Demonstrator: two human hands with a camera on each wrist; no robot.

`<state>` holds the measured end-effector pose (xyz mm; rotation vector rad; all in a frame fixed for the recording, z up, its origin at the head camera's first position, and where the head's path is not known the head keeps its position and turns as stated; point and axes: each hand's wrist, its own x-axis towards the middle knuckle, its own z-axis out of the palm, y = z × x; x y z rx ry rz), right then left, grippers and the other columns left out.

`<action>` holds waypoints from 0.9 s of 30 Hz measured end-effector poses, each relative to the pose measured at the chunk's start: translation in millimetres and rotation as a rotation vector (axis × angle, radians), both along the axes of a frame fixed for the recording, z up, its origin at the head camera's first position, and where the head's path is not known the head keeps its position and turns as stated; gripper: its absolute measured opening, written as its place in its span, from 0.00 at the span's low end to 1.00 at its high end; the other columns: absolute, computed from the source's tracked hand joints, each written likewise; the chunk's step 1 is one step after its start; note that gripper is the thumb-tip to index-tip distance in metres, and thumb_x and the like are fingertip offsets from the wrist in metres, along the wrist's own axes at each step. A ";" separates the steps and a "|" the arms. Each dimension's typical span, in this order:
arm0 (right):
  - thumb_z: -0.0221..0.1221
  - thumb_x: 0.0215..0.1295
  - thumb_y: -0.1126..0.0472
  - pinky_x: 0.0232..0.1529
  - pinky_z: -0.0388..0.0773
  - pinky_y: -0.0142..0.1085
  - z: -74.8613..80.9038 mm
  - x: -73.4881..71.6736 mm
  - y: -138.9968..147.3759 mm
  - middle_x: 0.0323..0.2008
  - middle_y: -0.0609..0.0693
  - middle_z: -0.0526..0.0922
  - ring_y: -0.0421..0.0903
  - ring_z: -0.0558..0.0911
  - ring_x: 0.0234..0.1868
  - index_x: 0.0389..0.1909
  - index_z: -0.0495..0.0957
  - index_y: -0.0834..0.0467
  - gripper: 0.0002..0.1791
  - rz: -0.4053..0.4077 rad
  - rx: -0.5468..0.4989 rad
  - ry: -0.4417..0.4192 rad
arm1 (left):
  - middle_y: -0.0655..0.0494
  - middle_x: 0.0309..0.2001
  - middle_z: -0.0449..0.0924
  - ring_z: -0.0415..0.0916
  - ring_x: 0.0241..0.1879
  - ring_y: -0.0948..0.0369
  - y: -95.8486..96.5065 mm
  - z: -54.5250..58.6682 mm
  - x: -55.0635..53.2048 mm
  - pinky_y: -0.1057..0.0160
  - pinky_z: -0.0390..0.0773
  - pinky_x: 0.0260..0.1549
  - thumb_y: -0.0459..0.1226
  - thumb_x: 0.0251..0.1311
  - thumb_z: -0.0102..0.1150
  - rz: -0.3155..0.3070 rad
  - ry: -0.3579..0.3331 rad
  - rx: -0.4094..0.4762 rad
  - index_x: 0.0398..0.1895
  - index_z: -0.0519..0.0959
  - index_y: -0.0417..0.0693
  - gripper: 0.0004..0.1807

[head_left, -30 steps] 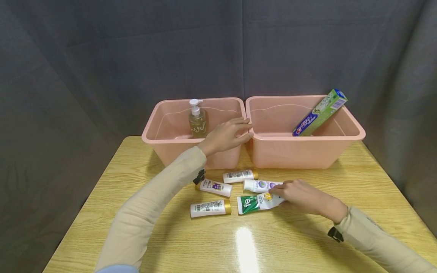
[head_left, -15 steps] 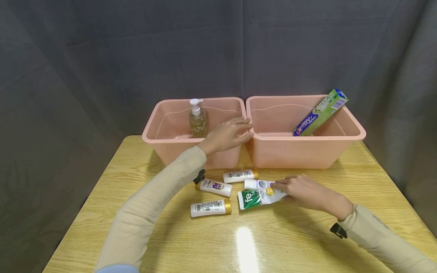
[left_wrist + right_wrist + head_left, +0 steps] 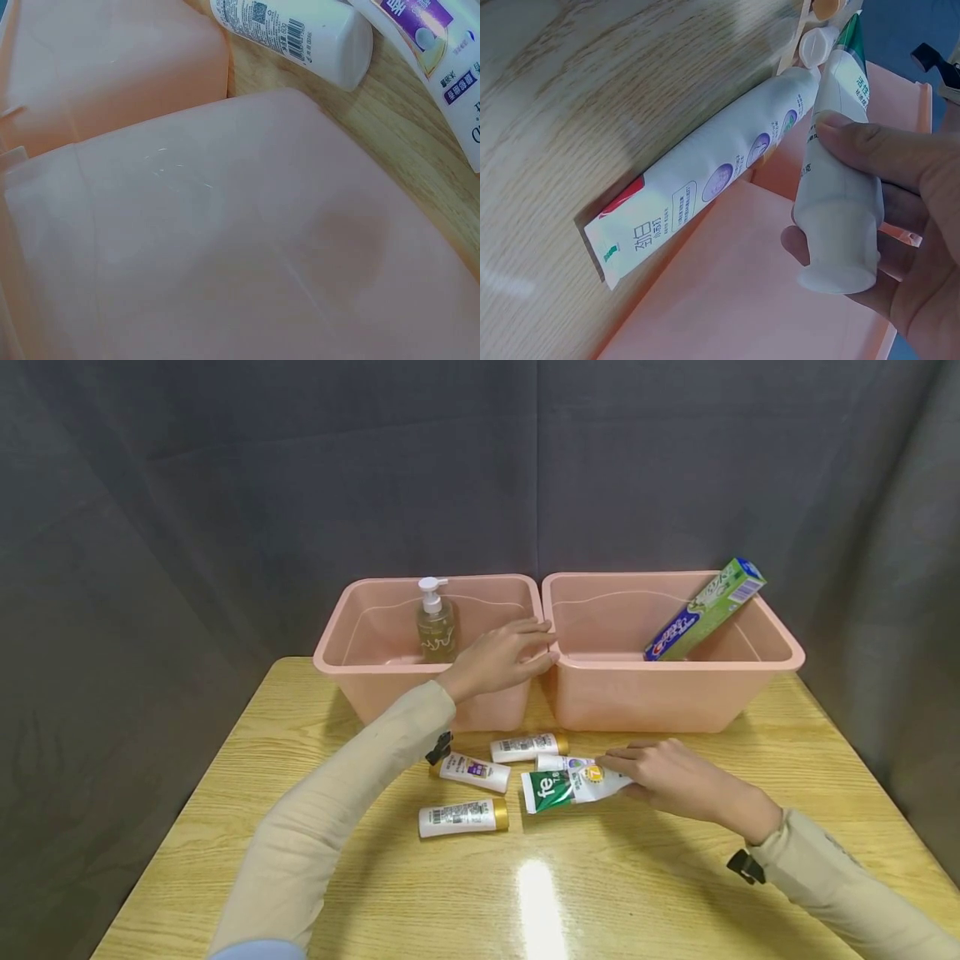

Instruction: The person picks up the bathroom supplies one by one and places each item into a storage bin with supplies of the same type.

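Observation:
My right hand (image 3: 682, 781) grips a green-and-white toothpaste tube (image 3: 573, 787) by its capped end. In the right wrist view the thumb presses on the tube (image 3: 836, 172) and the fingers curl beneath it. A second, white toothpaste tube (image 3: 712, 176) lies on the table beside it, partly covered in the head view. My left hand (image 3: 498, 656) rests at the adjoining rims of two pink bins, its fingers extended. Below it lie several white bottles with gold caps, among them one with a purple label (image 3: 474, 772). The left wrist view does not show the left hand.
The left pink bin (image 3: 420, 669) holds a pump bottle (image 3: 437, 631) standing upright. In the right pink bin (image 3: 675, 693) a green-and-blue toothpaste box (image 3: 705, 610) leans against the side. Another white bottle (image 3: 457, 818) lies nearer on the wooden table (image 3: 420, 902).
My right hand has shifted slightly up and right, lifting the green-and-white toothpaste tube, which now overlaps the white tube more. The left hand has stayed in place.

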<state>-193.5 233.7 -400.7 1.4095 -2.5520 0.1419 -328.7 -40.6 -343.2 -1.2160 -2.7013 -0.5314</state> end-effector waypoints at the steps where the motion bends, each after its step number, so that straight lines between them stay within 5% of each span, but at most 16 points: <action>1: 0.75 0.47 0.66 0.32 0.84 0.39 0.1 0.1 0.2 0.42 0.54 0.86 0.48 0.85 0.36 0.52 0.82 0.63 0.27 -0.002 -0.002 0.000 | 0.52 0.73 0.63 0.55 0.73 0.55 0.0 -0.2 -0.2 0.54 0.54 0.72 0.55 0.75 0.42 -0.001 0.000 0.000 0.69 0.72 0.51 0.28; 27: 0.77 0.43 0.61 0.28 0.84 0.40 14.6 -4.9 3.7 0.41 0.55 0.86 0.48 0.85 0.32 0.50 0.82 0.64 0.29 0.023 -0.076 0.140 | 0.53 0.72 0.64 0.57 0.73 0.54 0.2 -1.2 -2.3 0.56 0.55 0.71 0.55 0.75 0.43 -0.009 0.012 0.003 0.69 0.72 0.51 0.28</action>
